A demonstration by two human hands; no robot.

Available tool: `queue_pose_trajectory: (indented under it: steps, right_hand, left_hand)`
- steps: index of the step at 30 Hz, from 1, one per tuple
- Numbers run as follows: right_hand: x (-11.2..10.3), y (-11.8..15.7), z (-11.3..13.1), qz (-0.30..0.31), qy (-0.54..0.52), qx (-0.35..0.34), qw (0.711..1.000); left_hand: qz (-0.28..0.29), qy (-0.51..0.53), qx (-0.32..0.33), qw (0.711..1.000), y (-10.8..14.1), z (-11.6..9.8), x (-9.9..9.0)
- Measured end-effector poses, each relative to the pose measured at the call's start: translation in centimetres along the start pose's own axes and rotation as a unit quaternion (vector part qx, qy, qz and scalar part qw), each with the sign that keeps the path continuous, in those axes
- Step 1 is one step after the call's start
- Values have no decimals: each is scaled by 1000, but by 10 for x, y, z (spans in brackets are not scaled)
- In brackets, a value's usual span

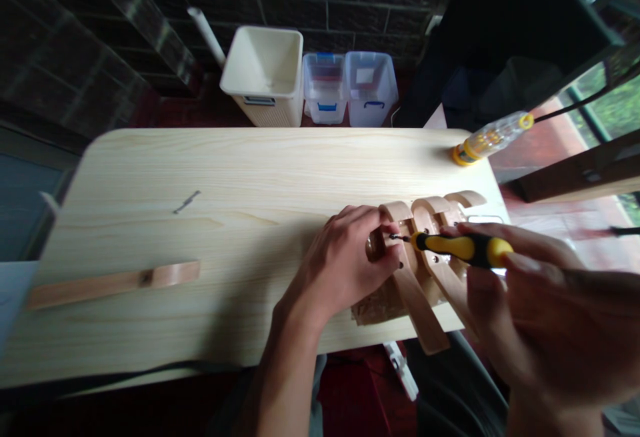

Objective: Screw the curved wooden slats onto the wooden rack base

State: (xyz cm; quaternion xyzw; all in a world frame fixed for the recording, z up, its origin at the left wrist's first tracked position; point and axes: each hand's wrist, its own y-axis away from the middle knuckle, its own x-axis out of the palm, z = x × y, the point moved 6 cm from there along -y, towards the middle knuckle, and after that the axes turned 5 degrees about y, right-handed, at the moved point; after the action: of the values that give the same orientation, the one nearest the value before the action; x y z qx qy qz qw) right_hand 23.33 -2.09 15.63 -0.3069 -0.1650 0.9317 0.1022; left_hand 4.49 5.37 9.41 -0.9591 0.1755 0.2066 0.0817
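Observation:
My left hand (pixel 345 257) is over the right part of the table, thumb and forefinger closed around a small screw (pixel 393 236) at a curved wooden piece (pixel 423 310). My right hand (pixel 560 317), blurred, grips a yellow-and-black screwdriver (pixel 450 246). The screwdriver lies nearly level, its tip pointing left and meeting the screw between my left fingers. Other hook-shaped wooden pieces (pixel 431 206) stand side by side there, with dark screw heads on them. A crumpled clear plastic bag (pixel 375 310) lies beneath the wooden pieces.
A curved wooden strip (pixel 115 284) lies at the table's left. A dark slim item (pixel 187 202) is farther back. A clear, yellow-ended screwdriver-bit container (pixel 493 138) stands at the back right corner. Behind the table are a cream bin (pixel 265 97) and two clear plastic boxes (pixel 325 97).

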Motion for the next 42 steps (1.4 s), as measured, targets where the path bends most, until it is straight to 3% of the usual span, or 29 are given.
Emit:
queue_pose_trajectory:
  steps: [6,11,14,23,31,42]
  right_hand:
    - [-1,-2,5,-47,-10,-50,998]
    - [4,-5,11,-23,-41,-59,997]
    - [3,-4,13,-43,-62,-69,995]
    - [1,-2,-3,12,-52,21,998]
    - [-1,-7,11,-49,-9,-71,996]
    - [1,-1,3,-14,-62,-18,998]
  left_hand:
    - [-2,-3,1,1000,0,-1,-1]
    - [0,-6,5,1000,-1,-1,0]
    - [1,-10,3,1000,-1,-1,0]
    - [1,-12,4,1000,0,-1,-1]
    - [-3,-19,9,1000,0,1,0]
    - [-5,-24,9,1000,0,-1,-1]
